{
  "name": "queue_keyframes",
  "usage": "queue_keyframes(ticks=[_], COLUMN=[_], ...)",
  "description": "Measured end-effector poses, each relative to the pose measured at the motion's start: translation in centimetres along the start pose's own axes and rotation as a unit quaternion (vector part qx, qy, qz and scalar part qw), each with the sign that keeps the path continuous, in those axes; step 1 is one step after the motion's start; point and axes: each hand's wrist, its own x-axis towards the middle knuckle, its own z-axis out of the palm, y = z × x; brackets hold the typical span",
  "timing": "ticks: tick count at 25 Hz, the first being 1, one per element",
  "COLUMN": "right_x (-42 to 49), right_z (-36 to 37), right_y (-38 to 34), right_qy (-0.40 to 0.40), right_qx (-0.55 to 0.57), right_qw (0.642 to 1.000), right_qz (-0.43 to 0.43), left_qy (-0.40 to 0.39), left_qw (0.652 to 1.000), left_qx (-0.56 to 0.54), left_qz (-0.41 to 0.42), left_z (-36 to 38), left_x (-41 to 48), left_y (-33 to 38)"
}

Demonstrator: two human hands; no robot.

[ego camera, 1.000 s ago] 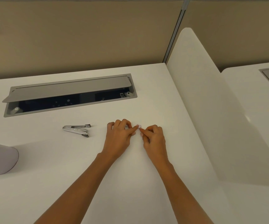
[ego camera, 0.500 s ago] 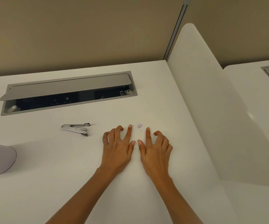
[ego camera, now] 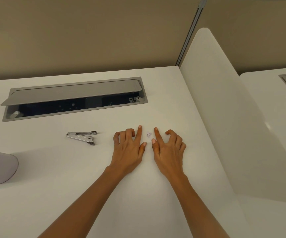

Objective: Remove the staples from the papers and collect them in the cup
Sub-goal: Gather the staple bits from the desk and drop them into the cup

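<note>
- Grip: neither hand holds anything. Both rest on the desk (ego camera: 156,194) with index fingers straight and the other fingers loosely curled.
- Cup (ego camera: 0,166): lilac-grey, at the near left, cut off by the frame edge so its mouth is not visible. It stands well apart from the hands.
- Cable tray (ego camera: 73,100): grey, recessed in the far desk surface, with its lid propped open.
- Staple remover (ego camera: 82,136): metal, lying flat between the cup and the hands, with no hand on it.
- Left hand (ego camera: 130,148): palm down, index fingertip just left of the small item.
- Small item (ego camera: 148,134): a tiny pale crumpled piece lying loose on the desk between the two index fingertips. It is too small to tell whether it is a staple or a scrap. No stapled sheets can be made out.
- Right hand (ego camera: 169,150): palm down, index fingertip just right of the small item.
- Divider panel (ego camera: 224,126): white, upright, at the right.
- Step in hand, as judged: collection, with the piece loose and bracketed but not yet lifted.
- Next move, as judged: a fine fingertip pinch on a very small, light piece, then a long carry left to the cup. The risk is dropping or flicking it away.
</note>
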Motion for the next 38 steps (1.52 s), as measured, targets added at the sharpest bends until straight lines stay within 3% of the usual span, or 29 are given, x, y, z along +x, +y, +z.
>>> queue_keyframes(ticks=[7,16,27,31,38], right_x=[1.1,4.1,5.2,4.9,4.8], right_z=[-0.1,0.4,0.4,0.5,-0.2], right_y=[1.7,2.0,1.2,0.5,-0.7], right_qy=[-0.047,-0.062,-0.021,-0.012,-0.06], right_qx=[0.099,0.22,0.2,0.128,0.081], right_qw=[0.99,0.971,0.965,0.967,0.977], right_qz=[-0.093,-0.076,-0.171,-0.219,-0.187], left_qy=[0.025,0.049,0.065,0.088,0.03], left_qw=[0.996,0.989,0.989,0.989,0.997], left_qx=[-0.035,-0.127,-0.114,-0.085,-0.043], left_qz=[0.076,0.054,0.071,0.08,0.05], left_z=[-0.4,-1.1,-0.7,-0.1,-0.1], left_x=[0.6,3.2,4.7,4.5,4.6], left_y=[-1.0,-1.0,-1.0,-0.6,0.7])
